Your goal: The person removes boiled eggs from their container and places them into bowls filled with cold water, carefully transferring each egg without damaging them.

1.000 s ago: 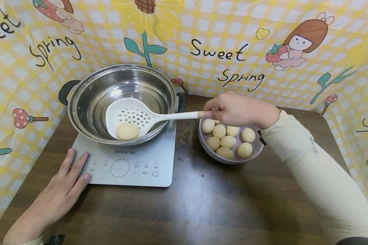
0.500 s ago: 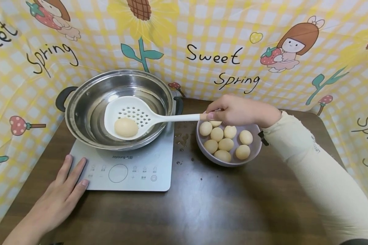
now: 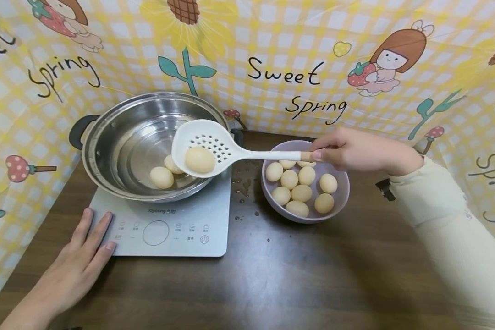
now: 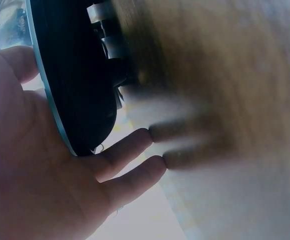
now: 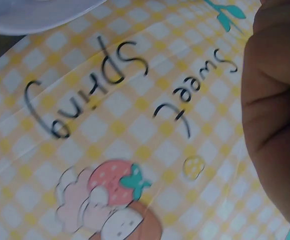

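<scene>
My right hand [image 3: 350, 149] grips the wooden handle end of a white slotted ladle [image 3: 214, 137], whose perforated bowl hangs over the right side of the steel pot [image 3: 103, 137]. One egg [image 3: 200, 160] lies in the ladle. Two more eggs [image 3: 162, 177] are at the bottom of the pot, one of them partly hidden by the ladle. Straight fingers of my left hand [image 3: 72, 266] rest on the left front corner of the white induction cooker [image 3: 206, 220] under the pot. In the left wrist view, two fingertips of that hand [image 4: 45, 170] touch the table beside the cooker's dark underside.
Right of the cooker, a light purple bowl [image 3: 268, 201] holds several eggs [image 3: 301, 194], below the ladle's handle. Water drops [image 3: 242, 188] lie on the dark wooden table [image 3: 272, 284] between cooker and bowl. A yellow checked cloth [image 3: 239, 55] hangs behind.
The ladle with its egg has moved right, from over the pot's middle toward its right rim, and my right hand has moved right with it. Two eggs in the pot have come into sight.
</scene>
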Available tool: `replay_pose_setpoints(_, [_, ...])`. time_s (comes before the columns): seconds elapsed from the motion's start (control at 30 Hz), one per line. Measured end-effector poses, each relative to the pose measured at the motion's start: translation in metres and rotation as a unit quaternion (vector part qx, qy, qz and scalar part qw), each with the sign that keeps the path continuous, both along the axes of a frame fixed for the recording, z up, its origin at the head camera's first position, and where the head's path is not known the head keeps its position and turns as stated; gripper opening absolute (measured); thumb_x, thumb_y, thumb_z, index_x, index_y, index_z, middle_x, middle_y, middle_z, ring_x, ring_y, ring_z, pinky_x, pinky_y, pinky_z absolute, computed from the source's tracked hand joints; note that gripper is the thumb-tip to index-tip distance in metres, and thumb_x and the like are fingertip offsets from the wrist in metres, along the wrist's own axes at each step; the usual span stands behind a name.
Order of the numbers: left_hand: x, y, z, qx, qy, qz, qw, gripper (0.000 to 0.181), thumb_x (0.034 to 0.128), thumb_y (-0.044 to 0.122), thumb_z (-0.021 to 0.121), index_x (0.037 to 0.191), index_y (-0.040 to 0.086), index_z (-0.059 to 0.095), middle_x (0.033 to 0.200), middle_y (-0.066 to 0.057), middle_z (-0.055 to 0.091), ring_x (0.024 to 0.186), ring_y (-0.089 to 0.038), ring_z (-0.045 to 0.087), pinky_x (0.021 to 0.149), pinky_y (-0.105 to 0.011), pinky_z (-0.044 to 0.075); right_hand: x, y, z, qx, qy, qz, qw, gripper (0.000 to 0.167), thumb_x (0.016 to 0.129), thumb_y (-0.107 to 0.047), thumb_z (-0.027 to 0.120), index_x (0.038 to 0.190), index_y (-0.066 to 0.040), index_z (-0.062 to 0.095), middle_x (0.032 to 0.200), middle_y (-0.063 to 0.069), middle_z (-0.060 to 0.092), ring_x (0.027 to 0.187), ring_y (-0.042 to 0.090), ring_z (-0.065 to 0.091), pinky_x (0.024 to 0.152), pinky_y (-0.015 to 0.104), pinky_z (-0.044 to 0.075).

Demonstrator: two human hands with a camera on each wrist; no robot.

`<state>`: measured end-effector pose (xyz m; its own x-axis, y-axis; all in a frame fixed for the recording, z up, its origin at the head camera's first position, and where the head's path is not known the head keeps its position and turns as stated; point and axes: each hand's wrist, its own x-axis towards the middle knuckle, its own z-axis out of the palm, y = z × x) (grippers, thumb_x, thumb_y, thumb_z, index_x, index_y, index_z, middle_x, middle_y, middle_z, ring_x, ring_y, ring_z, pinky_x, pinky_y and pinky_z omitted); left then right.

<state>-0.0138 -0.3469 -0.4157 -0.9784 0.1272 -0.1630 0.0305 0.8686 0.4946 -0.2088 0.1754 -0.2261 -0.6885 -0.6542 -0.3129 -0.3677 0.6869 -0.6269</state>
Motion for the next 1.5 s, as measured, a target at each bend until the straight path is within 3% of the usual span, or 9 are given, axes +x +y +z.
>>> replay_pose_setpoints(0.23, [-0.001, 0.000, 0.001, -0.001, 0.000, -0.002, 1.0000, 0.065, 0.1113, 0.030, 0.036, 0.164, 0.017, 0.001, 0.163, -0.013, -0.026, 0.131, -0.074, 0.008, 0.093, -0.084, 0.017, 0.010, 0.037, -0.003, 0.002, 0.008, -0.015, 0.9999, 0.019, 0.106, -0.017, 0.054, 0.097, -0.012, 0.070, 0.054, 0.000, 0.041, 0.045, 0.013, 0.037, 0.044, 0.029, 0.035])
replay_pose_setpoints(0.47, [0.000, 0.001, 0.002, -0.002, -0.005, -0.001, 1.0000, 0.065, 0.1115, 0.030, 0.036, 0.164, 0.016, 0.000, 0.163, -0.014, -0.026, 0.132, -0.074, 0.007, 0.094, -0.084, 0.016, 0.025, 0.074, -0.010, -0.003, 0.017, -0.068, 0.9976, 0.017, 0.105, -0.010, 0.054, 0.106, -0.009, 0.071, 0.054, 0.000, 0.042, 0.043, 0.013, 0.037, 0.039, 0.029, 0.034])
replay_pose_setpoints(0.8, [0.000, 0.001, 0.003, 0.001, -0.024, -0.001, 0.9997, 0.065, 0.1118, 0.032, 0.034, 0.163, 0.017, -0.003, 0.162, -0.013, -0.029, 0.133, -0.073, 0.004, 0.094, -0.084, 0.016, 0.043, 0.119, -0.033, 0.026, 0.038, -0.145, 0.9884, 0.014, 0.103, -0.007, 0.057, 0.106, -0.007, 0.071, 0.054, 0.002, 0.044, 0.042, 0.013, 0.038, 0.038, 0.030, 0.033])
replay_pose_setpoints(1.0, [0.000, 0.001, 0.004, 0.005, -0.017, -0.002, 0.9998, 0.065, 0.1117, 0.031, 0.034, 0.164, 0.017, -0.002, 0.163, -0.012, -0.028, 0.133, -0.073, 0.004, 0.094, -0.084, 0.015, 0.051, 0.144, -0.048, 0.043, 0.034, -0.180, 0.9821, 0.014, 0.103, -0.011, 0.058, 0.106, -0.005, 0.070, 0.052, 0.001, 0.043, 0.041, 0.011, 0.037, 0.037, 0.029, 0.033])
replay_pose_setpoints(1.2, [-0.001, 0.001, 0.003, 0.003, -0.020, -0.002, 0.9998, 0.064, 0.1117, 0.031, 0.035, 0.164, 0.018, -0.001, 0.163, -0.012, -0.028, 0.134, -0.072, 0.006, 0.093, -0.083, 0.017, 0.063, 0.175, -0.059, 0.038, 0.018, -0.205, 0.9778, 0.014, 0.105, -0.015, 0.057, 0.104, -0.010, 0.070, 0.051, 0.002, 0.042, 0.039, 0.010, 0.035, 0.034, 0.029, 0.033])
replay_pose_setpoints(1.33, [-0.001, 0.001, 0.004, -0.004, -0.033, -0.001, 0.9995, 0.065, 0.1118, 0.033, 0.033, 0.163, 0.018, -0.003, 0.162, -0.010, -0.030, 0.133, -0.072, 0.004, 0.092, -0.084, 0.018, 0.071, 0.194, -0.062, 0.040, 0.030, -0.214, 0.9755, 0.013, 0.105, -0.017, 0.058, 0.104, -0.015, 0.071, 0.052, 0.002, 0.044, 0.037, 0.008, 0.034, 0.031, 0.029, 0.034])
replay_pose_setpoints(1.4, [-0.001, 0.000, 0.005, -0.006, -0.035, 0.000, 0.9994, 0.065, 0.1117, 0.034, 0.033, 0.163, 0.019, -0.004, 0.162, -0.009, -0.031, 0.134, -0.072, 0.004, 0.092, -0.084, 0.018, 0.074, 0.201, -0.062, 0.064, 0.048, -0.222, 0.9718, 0.015, 0.105, -0.020, 0.058, 0.108, -0.013, 0.071, 0.052, 0.001, 0.046, 0.037, 0.009, 0.034, 0.033, 0.028, 0.035])
replay_pose_setpoints(1.5, [-0.001, 0.000, 0.004, -0.008, -0.037, -0.001, 0.9993, 0.065, 0.1117, 0.034, 0.033, 0.163, 0.019, -0.005, 0.161, -0.009, -0.032, 0.134, -0.072, 0.003, 0.092, -0.084, 0.017, 0.080, 0.209, -0.062, 0.094, 0.077, -0.228, 0.9661, 0.026, 0.105, -0.022, 0.058, 0.118, -0.002, 0.067, 0.053, 0.001, 0.046, 0.039, 0.012, 0.037, 0.036, 0.029, 0.036])
